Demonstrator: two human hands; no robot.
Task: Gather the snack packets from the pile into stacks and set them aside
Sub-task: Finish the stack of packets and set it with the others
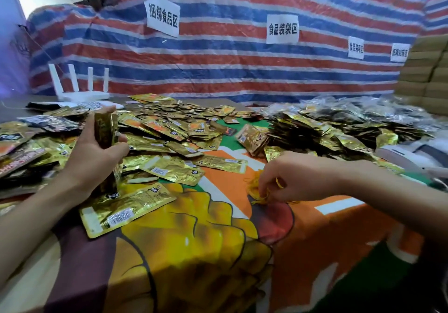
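While left hand (95, 157) grips, packet stack (106, 128) stands upright.

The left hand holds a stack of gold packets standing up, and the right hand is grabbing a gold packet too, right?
Not quite. The left hand does hold the stack of gold packets upright, but the right hand grabs no packet: its fingers pinch yellow rubber bands lying on the tablecloth. The head view shows it.

The head camera looks forward and down, close over the table (315, 240), facing a striped tarp (218, 70).
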